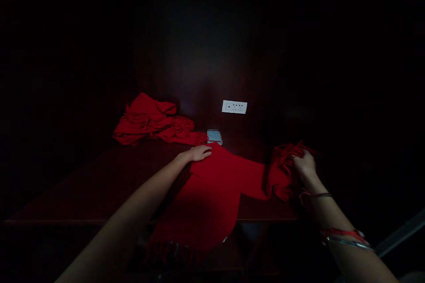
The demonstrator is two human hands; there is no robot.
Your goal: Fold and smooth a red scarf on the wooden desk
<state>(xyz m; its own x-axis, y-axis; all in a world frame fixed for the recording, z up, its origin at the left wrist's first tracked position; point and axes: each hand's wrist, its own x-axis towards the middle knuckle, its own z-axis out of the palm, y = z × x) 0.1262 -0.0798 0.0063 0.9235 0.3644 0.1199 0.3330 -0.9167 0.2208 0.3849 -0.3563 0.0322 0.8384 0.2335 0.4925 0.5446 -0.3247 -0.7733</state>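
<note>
A red fringed scarf (pixel 212 194) lies partly spread over a dark table, one fringed end hanging past the front edge. Resting on its folded upper corner is my left hand (pixel 200 153), fingers stretched out and lying flat. My right hand (pixel 303 163) is closed around a bunched part of the scarf at the right, with loose fringe sticking out above the fingers. Between the hands the cloth runs across the tabletop. The right hand's fingertips are partly hidden in the folds.
A heap of red cloth (pixel 149 119) lies at the back left of the dark table (pixel 83 190). Behind the scarf is a small pale-blue rectangular item (pixel 214 136), its kind unclear. A white socket plate (pixel 234 106) is on the back wall. Surroundings are very dark.
</note>
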